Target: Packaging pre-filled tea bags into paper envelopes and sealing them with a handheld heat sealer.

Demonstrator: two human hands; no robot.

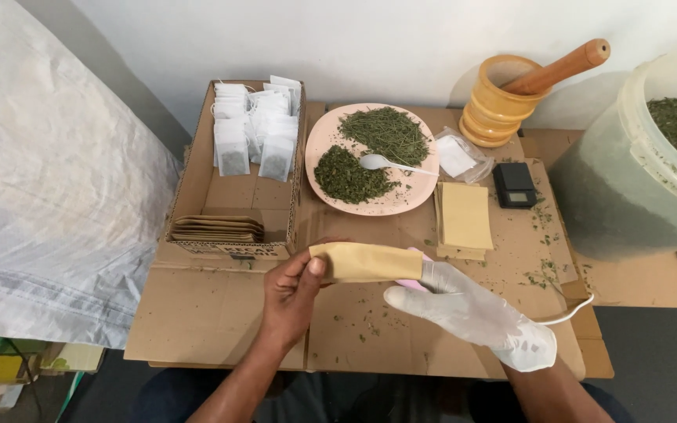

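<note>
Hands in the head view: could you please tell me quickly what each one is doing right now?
Left hand: closed, pinching one end of the tan paper envelope.
Right hand, white-gloved: holds the envelope's other end against a pink object.

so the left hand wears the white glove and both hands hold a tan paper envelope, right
Not quite: the head view shows the white glove on the right hand; the left hand is bare. Both do hold the tan paper envelope.

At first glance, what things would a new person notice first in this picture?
In the middle, the left hand and the gloved right hand hold a tan paper envelope over the cardboard-covered table. Behind it lies a pink plate with two piles of green dried herbs, and a wooden mortar with its pestle stands at the back right.
</note>
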